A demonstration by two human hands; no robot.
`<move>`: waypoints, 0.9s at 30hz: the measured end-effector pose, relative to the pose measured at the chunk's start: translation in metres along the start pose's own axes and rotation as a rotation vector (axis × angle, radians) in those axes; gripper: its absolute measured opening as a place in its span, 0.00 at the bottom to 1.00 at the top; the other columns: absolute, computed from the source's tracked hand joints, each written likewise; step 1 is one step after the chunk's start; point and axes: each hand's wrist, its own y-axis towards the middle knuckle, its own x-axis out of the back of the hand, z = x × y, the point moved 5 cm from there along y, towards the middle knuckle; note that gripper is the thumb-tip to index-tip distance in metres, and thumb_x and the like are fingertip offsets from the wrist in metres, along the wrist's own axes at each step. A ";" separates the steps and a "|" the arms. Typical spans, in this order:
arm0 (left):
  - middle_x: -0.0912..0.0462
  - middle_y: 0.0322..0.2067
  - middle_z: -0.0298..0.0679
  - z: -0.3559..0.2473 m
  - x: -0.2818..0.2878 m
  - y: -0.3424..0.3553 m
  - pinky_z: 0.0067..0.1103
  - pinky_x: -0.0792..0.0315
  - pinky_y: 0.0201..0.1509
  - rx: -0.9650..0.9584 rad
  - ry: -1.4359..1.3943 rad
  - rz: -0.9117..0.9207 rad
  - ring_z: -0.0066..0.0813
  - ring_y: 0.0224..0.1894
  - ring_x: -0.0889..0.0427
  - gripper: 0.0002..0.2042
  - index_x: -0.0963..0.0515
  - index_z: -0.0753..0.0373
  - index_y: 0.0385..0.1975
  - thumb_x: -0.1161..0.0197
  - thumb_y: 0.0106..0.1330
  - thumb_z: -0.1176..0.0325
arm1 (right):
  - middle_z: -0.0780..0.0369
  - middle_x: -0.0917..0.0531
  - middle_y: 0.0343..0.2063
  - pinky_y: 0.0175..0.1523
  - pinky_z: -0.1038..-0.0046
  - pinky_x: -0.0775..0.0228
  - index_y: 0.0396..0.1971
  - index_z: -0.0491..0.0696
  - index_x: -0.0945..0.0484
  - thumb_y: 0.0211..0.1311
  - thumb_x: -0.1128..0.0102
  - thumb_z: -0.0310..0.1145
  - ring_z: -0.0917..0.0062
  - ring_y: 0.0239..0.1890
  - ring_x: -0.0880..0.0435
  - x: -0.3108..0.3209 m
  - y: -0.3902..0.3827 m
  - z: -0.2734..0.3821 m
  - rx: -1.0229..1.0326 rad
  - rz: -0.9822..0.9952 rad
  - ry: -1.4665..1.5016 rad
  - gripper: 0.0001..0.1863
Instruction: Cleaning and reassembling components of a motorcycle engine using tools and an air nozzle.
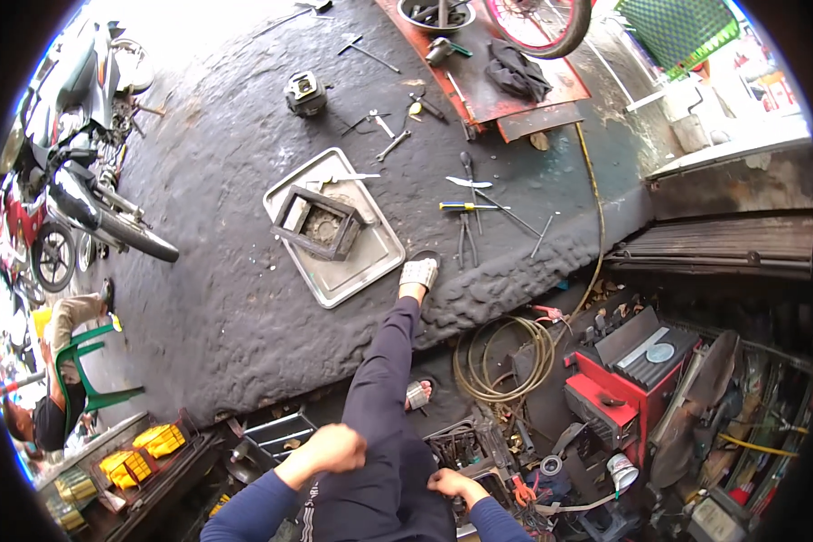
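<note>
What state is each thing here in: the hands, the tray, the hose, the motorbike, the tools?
Left hand: closed in a fist, nothing visible in it.
Right hand: resting by a crate of parts, grip unclear.
Metal tray: flat on the ground, holding an engine part.
Hose: coiled.
Motorbike: parked.
Hand tools: scattered on the ground.
</note>
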 end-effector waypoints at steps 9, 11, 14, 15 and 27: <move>0.16 0.27 0.43 -0.062 0.014 -0.053 0.35 0.24 0.39 -0.134 0.021 0.351 0.45 0.34 0.16 0.14 0.19 0.59 0.29 0.38 0.60 0.53 | 0.74 0.26 0.21 0.33 0.81 0.38 0.27 0.46 0.21 0.59 0.41 0.34 0.88 0.25 0.30 -0.022 -0.086 0.032 0.294 0.389 0.286 0.07; 0.18 0.21 0.43 -0.080 0.061 -0.034 0.34 0.24 0.32 -0.137 0.021 0.011 0.45 0.26 0.17 0.16 0.19 0.58 0.28 0.38 0.61 0.51 | 0.72 0.21 0.24 0.37 0.79 0.32 0.30 0.44 0.19 0.58 0.40 0.34 0.86 0.28 0.25 -0.003 -0.079 0.031 0.235 0.286 0.377 0.08; 0.24 0.16 0.34 -0.105 0.117 0.017 0.23 0.30 0.28 -0.218 -0.649 -0.399 0.22 0.21 0.25 0.12 0.21 0.64 0.27 0.36 0.65 0.61 | 0.60 0.14 0.29 0.42 0.72 0.25 0.30 0.44 0.16 0.57 0.39 0.33 0.78 0.34 0.16 0.079 -0.053 0.047 0.238 -0.335 0.271 0.08; 0.26 0.18 0.30 -0.113 0.133 0.040 0.20 0.33 0.28 -0.324 -0.912 -0.493 0.16 0.24 0.30 0.13 0.23 0.67 0.27 0.38 0.68 0.63 | 0.61 0.14 0.27 0.40 0.71 0.25 0.30 0.44 0.16 0.57 0.40 0.32 0.79 0.33 0.16 0.121 -0.050 0.072 0.274 -0.516 0.280 0.08; 0.41 0.12 0.32 -0.042 0.369 0.307 0.24 0.42 0.23 -0.565 -2.250 -0.788 0.26 0.16 0.40 0.23 0.25 0.63 0.29 0.58 0.72 0.49 | 0.56 0.19 0.28 0.41 0.67 0.27 0.31 0.45 0.18 0.57 0.37 0.33 0.64 0.33 0.18 0.732 0.034 0.546 0.793 -1.434 -0.169 0.07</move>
